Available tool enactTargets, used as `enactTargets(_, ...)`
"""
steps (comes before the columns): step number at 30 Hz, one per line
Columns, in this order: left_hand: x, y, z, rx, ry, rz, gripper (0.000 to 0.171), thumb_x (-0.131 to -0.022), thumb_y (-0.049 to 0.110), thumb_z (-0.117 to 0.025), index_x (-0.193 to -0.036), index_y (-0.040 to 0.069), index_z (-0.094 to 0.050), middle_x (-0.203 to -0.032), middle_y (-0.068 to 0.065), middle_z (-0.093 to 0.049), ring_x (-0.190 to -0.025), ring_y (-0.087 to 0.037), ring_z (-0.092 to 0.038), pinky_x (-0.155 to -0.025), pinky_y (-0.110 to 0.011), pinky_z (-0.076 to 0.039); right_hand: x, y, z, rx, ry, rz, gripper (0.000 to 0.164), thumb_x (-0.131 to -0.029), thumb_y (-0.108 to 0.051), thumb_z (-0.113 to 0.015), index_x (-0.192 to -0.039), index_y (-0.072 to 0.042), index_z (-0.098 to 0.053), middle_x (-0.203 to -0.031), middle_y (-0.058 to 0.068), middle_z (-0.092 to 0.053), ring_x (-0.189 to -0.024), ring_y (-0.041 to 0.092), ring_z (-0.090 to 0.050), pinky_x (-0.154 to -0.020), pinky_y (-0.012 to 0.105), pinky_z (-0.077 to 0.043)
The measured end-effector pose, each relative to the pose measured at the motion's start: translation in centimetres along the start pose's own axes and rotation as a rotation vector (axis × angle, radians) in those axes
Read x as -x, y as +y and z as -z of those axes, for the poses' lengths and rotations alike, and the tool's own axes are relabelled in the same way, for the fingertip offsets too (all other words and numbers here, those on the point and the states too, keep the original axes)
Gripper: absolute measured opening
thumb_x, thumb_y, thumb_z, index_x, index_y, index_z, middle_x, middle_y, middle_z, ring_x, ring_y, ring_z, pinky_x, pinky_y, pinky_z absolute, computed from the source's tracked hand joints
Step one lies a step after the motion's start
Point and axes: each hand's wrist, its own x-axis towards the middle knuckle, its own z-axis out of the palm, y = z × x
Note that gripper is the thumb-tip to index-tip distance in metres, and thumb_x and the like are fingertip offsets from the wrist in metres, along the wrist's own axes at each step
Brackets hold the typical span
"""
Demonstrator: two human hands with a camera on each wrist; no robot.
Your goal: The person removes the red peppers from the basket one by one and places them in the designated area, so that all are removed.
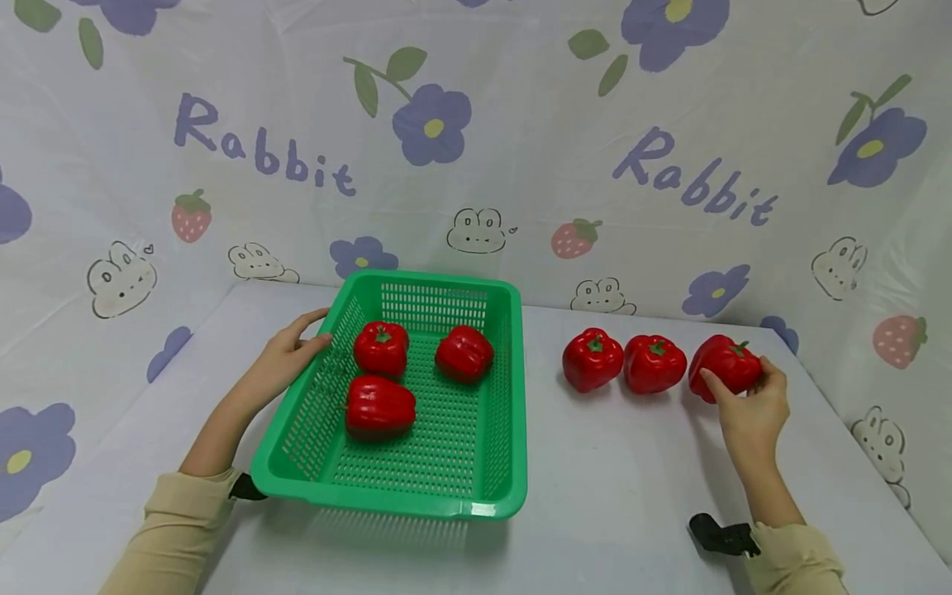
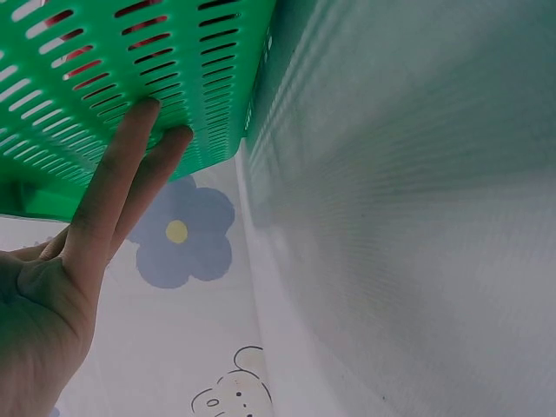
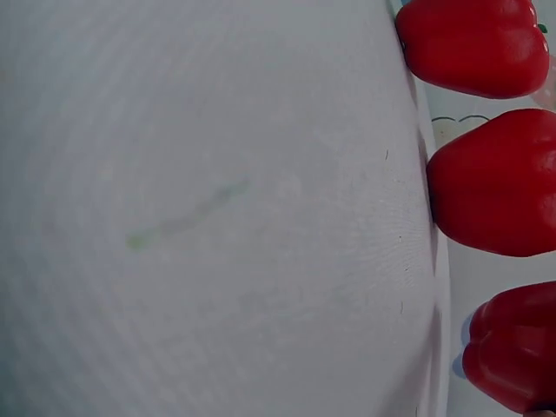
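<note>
My right hand (image 1: pixel 754 413) pinches a red bell pepper (image 1: pixel 723 365) between thumb and fingers at the right end of a row. That pepper is tilted, its green stem toward the right, and the right wrist view shows it (image 3: pixel 514 349) slightly above the table. Two more bell peppers, a middle one (image 1: pixel 654 364) and a left one (image 1: pixel 592 361), sit beside it. At the green plastic basket (image 1: pixel 513 413), my left hand (image 1: pixel 286 357) touches the left side, thumb at the rim. Straight fingers (image 2: pixel 117 187) press the slotted outer wall in the left wrist view.
Inside the basket lie three red bell peppers: one at back left (image 1: pixel 382 349), one at right (image 1: pixel 464 354), one nearer the front (image 1: pixel 380 408). A white table (image 1: pixel 610 496) carries everything, with a patterned cloth (image 1: pixel 521 173) hanging behind and at the sides.
</note>
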Motion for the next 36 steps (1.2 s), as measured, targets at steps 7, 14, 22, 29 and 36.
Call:
enactTargets(7, -0.08, -0.08, -0.06, -0.008, 0.006, -0.002, 0.06, -0.105, 0.033, -0.044, -0.156, 0.01, -0.022, -0.111, -0.032, -0.067, -0.075, -0.008, -0.069, -0.066, -0.027, -0.057, -0.24, 0.63, -0.08, 0.063, -0.038, -0.004, 0.079, -0.09, -0.019, -0.069, -0.152, -0.002, -0.023, -0.155, 0.02, -0.035, -0.144, 0.034, -0.036, -0.115, 0.046, -0.031)
enactTargets(14, -0.16, -0.16, -0.1, -0.012, 0.006, 0.0, 0.061, -0.104, 0.034, -0.044, -0.156, 0.01, -0.021, -0.111, -0.032, -0.067, -0.074, -0.009, -0.069, -0.066, -0.027, -0.057, -0.29, 0.9, -0.09, 0.058, -0.092, -0.056, 0.08, -0.092, -0.018, -0.067, -0.154, -0.005, -0.018, -0.161, 0.015, -0.026, -0.15, 0.03, -0.025, -0.118, 0.043, -0.027)
enactTargets(22, -0.13, -0.14, -0.09, -0.017, 0.009, -0.002, 0.061, -0.104, 0.034, -0.044, -0.156, 0.011, -0.021, -0.112, -0.032, -0.067, -0.075, -0.009, -0.069, -0.066, -0.027, -0.056, -0.38, 0.83, 0.12, 0.057, -0.132, -0.105, 0.084, -0.093, -0.018, -0.066, -0.156, -0.009, -0.012, -0.163, 0.012, -0.02, -0.152, 0.026, -0.017, -0.119, 0.042, -0.025)
enactTargets(29, -0.1, -0.11, -0.08, -0.017, 0.006, 0.002, 0.061, -0.104, 0.034, -0.044, -0.156, 0.01, -0.021, -0.112, -0.032, -0.066, -0.076, -0.009, -0.069, -0.066, -0.027, -0.056, -0.27, 0.69, 0.41, 0.132, -0.178, -0.085, 0.087, -0.093, -0.017, -0.065, -0.157, -0.007, -0.007, -0.163, 0.017, -0.016, -0.152, 0.034, -0.016, -0.116, 0.05, -0.027)
enactTargets(36, -0.22, -0.12, -0.04, -0.029, 0.008, 0.004, 0.061, -0.104, 0.034, -0.043, -0.156, 0.01, -0.022, -0.112, -0.032, -0.066, -0.075, -0.008, -0.068, -0.066, -0.027, -0.056, 0.28, 0.22, 0.64, 0.159, -0.178, -0.086, 0.085, -0.092, -0.015, -0.066, -0.156, -0.005, -0.01, -0.162, 0.02, -0.018, -0.151, 0.036, -0.018, -0.115, 0.053, -0.029)
